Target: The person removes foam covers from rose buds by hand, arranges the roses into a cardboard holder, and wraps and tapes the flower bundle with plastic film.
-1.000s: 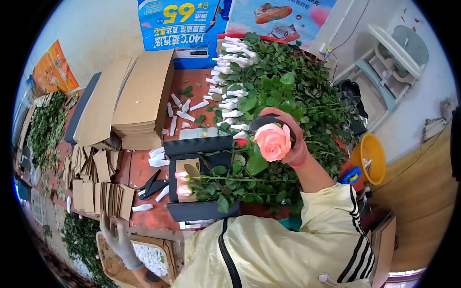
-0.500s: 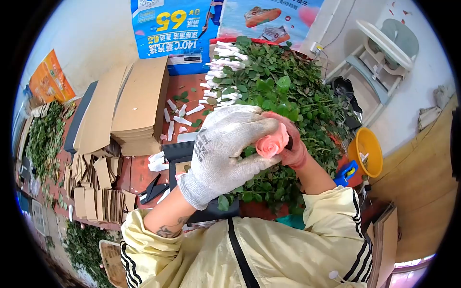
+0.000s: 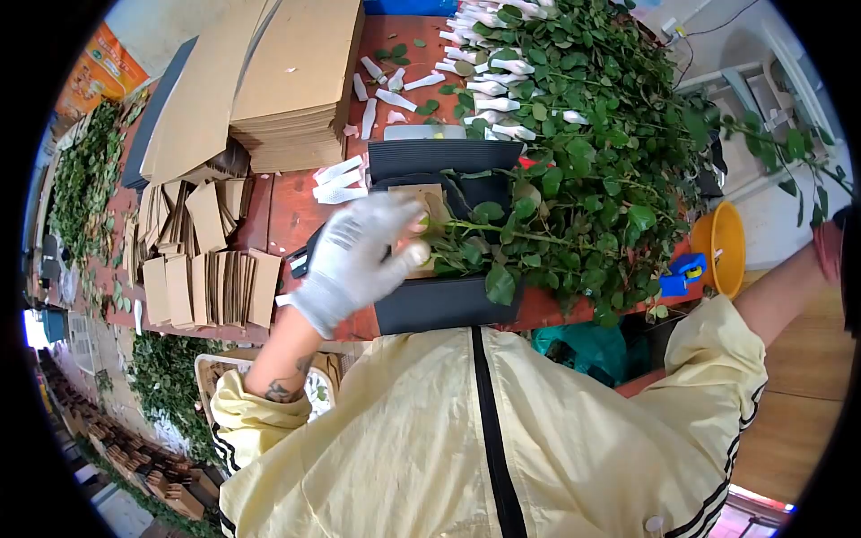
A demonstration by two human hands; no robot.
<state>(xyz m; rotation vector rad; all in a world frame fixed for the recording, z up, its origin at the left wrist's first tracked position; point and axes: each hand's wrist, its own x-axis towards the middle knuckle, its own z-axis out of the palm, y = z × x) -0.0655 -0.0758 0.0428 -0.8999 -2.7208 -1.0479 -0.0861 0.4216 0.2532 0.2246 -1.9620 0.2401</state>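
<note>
My left hand (image 3: 359, 255), in a grey-white glove, is over a black corrugated holder (image 3: 448, 305). Its thumb and fingers close around the head end of a rose; a little pink shows between them, slightly blurred. The leafy stem of this rose (image 3: 547, 236) runs right across the holder. A piece of brown cardboard (image 3: 430, 202) lies in the holder beside my fingers. At the far right edge is my right hand (image 3: 830, 251), in a reddish glove, its fingers cut off by the dark border. Near it a leafy stem (image 3: 789, 157) hangs in the air; whether I grip it is unclear.
A large pile of leafy rose stems (image 3: 592, 117), with white-wrapped heads (image 3: 493, 90), covers the table's right side. Left are stacked cardboard sheets (image 3: 296, 90) and small cardboard pieces (image 3: 215, 282). Loose white sleeves (image 3: 341, 179), a yellow basin (image 3: 720, 242) and a blue tape dispenser (image 3: 683, 273) are nearby.
My hands have separated: the right swung far out to the right, the left came down over the holder. The pink rose head, raised before me earlier, is now mostly hidden. The view tilted down.
</note>
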